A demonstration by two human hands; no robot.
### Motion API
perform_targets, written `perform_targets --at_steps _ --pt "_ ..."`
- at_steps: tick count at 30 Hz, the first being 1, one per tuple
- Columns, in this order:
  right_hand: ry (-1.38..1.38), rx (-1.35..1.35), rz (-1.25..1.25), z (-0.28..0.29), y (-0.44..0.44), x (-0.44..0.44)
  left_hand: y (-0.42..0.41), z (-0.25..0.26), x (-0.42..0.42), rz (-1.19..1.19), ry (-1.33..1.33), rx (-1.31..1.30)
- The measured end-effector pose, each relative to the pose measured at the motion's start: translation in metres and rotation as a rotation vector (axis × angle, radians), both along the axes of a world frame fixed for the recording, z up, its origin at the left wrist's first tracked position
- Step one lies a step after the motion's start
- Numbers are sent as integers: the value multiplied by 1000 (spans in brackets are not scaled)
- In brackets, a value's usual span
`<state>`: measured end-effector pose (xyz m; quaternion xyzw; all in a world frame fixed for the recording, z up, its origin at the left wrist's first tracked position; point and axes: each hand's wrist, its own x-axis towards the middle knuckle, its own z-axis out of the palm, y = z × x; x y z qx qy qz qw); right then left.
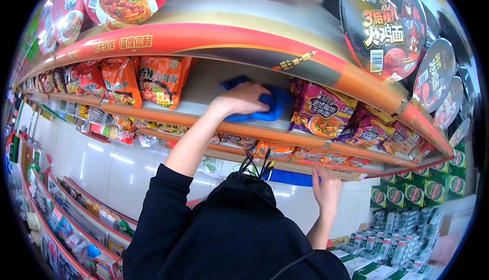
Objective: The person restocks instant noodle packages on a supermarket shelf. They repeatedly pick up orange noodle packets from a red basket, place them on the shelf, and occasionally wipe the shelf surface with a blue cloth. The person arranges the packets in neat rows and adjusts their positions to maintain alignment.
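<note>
My left hand (244, 97) presses a blue cloth (278, 106) onto a bare stretch of the grey shelf board (202, 89), with part of the cloth bunched under the fingers. To its left stand orange instant noodle packets (162, 81); purple instant noodle packets (324, 110) stand close on its right. Lower down, my right hand (326, 184) is raised at the front edge of a lower shelf (305, 163), fingers bent. Whether it grips that edge cannot be made out.
Above runs a shelf with a red and orange front strip (214, 37), bearing red noodle bowls (128, 3) and black noodle bowls (384, 28). Green cartons (414, 192) and shrink-wrapped cans (386, 245) are stacked at the right. Another shelf row (72, 219) stands at the left, across the tiled floor (107, 165).
</note>
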<state>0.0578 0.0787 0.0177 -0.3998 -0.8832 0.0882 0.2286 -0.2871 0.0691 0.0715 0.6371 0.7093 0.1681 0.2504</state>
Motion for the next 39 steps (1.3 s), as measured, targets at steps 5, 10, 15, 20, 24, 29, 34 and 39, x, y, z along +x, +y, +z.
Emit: perform_targets --at_steps 5,10,15,20,24,29,34,39 --pt "91 95 158 4 9 -14 -48 8 27 -95 23 190" --pt "80 75 186 4 20 -12 -121 72 34 25 141 654" --pt "110 72 252 6 24 -10 -173 163 32 138 636 1206" --pt "159 125 366 10 28 -7 -157 207 -2 259 854 1134" --pt "129 126 312 4 34 11 -79 226 22 10 835 918" --pt "160 136 351 -2 25 20 -74 250 42 203 817 599" --pt "141 113 280 -2 4 37 -116 235 51 305 724 941" --pt "75 11 197 -21 -31 69 -234 111 43 301 192 1576"
